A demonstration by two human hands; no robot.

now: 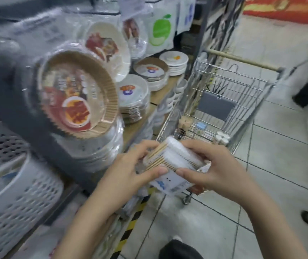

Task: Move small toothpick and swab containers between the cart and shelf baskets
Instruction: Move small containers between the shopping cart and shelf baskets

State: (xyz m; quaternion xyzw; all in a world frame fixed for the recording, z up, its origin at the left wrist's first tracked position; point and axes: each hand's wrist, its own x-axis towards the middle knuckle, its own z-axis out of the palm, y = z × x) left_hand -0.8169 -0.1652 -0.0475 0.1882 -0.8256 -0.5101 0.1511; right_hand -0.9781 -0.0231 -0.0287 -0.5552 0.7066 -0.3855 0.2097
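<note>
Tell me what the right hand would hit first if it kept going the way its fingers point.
The right hand points left, across the swab box it grips, so beyond the box it would likely meet the left hand. Depth is unclear.

No label or print anywhere is sharp enough to read.

L hand (129, 169) & R hand (214, 165) hold clear swab box (173, 161) w/ curled fingers, over cart (224, 101).
</note>
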